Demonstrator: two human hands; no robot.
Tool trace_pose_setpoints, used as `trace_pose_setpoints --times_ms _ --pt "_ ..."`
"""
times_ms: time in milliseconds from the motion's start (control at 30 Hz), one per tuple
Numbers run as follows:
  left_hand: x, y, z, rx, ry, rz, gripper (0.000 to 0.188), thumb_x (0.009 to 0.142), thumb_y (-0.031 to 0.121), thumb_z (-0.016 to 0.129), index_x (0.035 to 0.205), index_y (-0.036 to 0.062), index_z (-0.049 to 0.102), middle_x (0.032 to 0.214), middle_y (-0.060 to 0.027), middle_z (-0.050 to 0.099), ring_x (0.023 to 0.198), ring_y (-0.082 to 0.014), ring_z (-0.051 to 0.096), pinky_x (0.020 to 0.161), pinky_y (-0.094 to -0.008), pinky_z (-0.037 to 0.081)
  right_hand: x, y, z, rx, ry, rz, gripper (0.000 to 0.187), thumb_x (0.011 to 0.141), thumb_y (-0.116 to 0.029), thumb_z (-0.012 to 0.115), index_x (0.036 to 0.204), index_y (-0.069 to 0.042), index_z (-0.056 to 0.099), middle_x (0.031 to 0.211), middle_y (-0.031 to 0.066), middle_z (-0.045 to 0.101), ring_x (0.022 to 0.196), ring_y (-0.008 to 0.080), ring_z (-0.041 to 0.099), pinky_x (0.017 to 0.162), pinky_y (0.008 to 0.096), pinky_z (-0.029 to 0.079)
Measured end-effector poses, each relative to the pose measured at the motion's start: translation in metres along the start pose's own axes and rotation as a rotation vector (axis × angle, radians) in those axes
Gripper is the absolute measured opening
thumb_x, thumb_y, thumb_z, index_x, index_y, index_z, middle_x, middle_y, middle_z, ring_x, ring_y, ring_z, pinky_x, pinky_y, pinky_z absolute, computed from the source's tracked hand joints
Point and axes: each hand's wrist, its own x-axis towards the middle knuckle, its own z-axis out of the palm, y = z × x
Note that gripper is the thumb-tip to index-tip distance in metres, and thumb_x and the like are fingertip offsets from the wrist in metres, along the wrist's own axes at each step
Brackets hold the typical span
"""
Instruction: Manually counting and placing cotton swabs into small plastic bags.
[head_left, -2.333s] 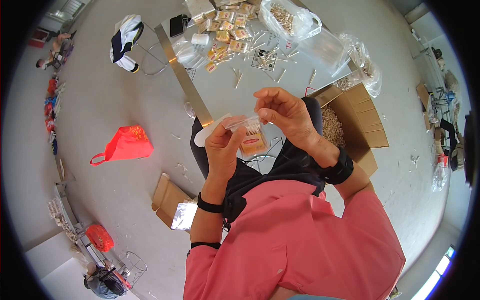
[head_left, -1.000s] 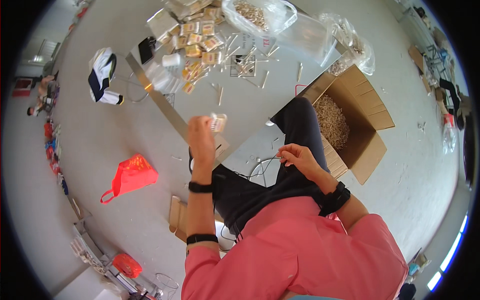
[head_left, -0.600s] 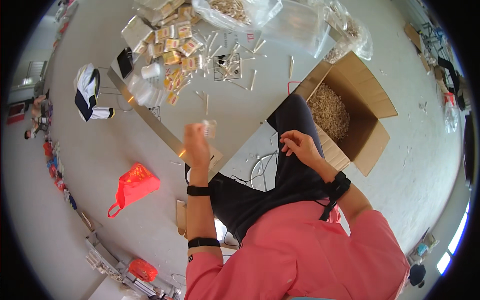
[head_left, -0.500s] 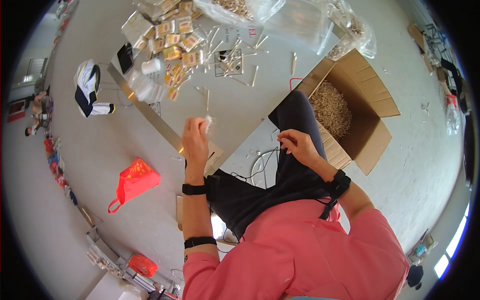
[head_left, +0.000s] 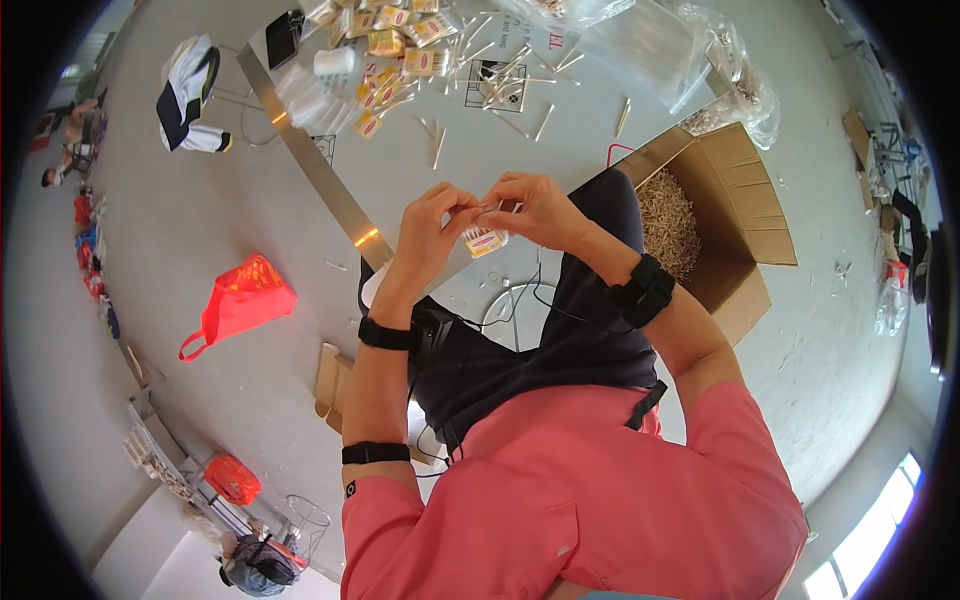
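Swab packet (head_left: 487,242) is pinched by left hand (head_left: 432,232) and right hand (head_left: 538,212) (filled packets (head_left: 427,62) are heaped on the desk (head_left: 485,155)), loose swabs (head_left: 543,122) left unbagged.

Packets (head_left: 426,62) and swabs (head_left: 439,148) lie on the tabletop (head_left: 480,155); a carton (head_left: 745,190) stands to its right, a shopping bag (head_left: 248,300) to its left.
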Motion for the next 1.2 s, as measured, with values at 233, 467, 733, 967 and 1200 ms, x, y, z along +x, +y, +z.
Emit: trace_pose_setpoints --times_ms 233,467,733,967,1200 --pt "-0.004 -0.051 0.02 -0.327 0.372 0.002 0.019 0.092 0.015 0.06 0.106 0.0007 0.061 0.098 -0.008 0.065 0.091 -0.0156 0.062 0.084 -0.0288 0.048 0.017 0.025 0.017 -0.207 0.126 -0.169 0.007 0.077 -0.006 0.071 0.08 -0.002 0.066 0.08 0.0085 0.059 0.067 0.0243 0.059 0.062 0.0334 0.048" --pt "-0.059 -0.096 0.042 -0.562 0.572 -0.222 0.03 0.1 0.024 0.05 0.115 -0.0013 0.056 0.11 -0.0109 0.063 0.101 -0.0168 0.061 0.09 -0.0298 0.048 0.009 0.054 0.023 -0.311 0.442 -0.185 0.01 0.081 -0.008 0.068 0.086 -0.004 0.059 0.084 0.0103 0.059 0.068 0.0287 0.059 0.06 0.0367 0.047" --pt "-0.066 -0.087 0.052 -0.659 0.495 -0.348 0.038 0.099 0.027 0.052 0.126 0.0014 0.05 0.117 -0.0101 0.06 0.108 -0.0184 0.058 0.093 -0.0302 0.045 0.01 0.074 0.009 -0.586 0.286 -0.008 0.019 0.093 -0.02 0.059 0.086 -0.002 0.057 0.068 0.0054 0.056 0.061 0.0145 0.054 0.058 0.0285 0.043" --pt "-0.064 -0.017 0.038 -1.098 0.293 -0.181 0.056 0.09 0.012 0.065 0.138 0.0034 0.037 0.129 -0.0108 0.053 0.118 -0.0221 0.053 0.097 -0.0337 0.043 -0.002 -0.012 -0.003 0.724 0.073 0.301 0.022 0.1 -0.023 0.05 0.091 -0.004 0.055 0.07 -0.0016 0.049 0.063 0.0077 0.046 0.058 0.0238 0.04" --pt "-0.072 0.059 0.047 -1.063 0.442 -0.01 0.047 0.084 0.004 0.068 0.128 -0.0012 0.05 0.119 -0.009 0.057 0.096 -0.0139 0.063 0.084 -0.0275 0.052 -0.027 -0.045 0.008 0.964 -0.077 0.271 0.027 0.1 -0.027 0.048 0.104 -0.002 0.058 0.076 -0.0015 0.05 0.067 0.0081 0.047 0.066 0.0262 0.045"
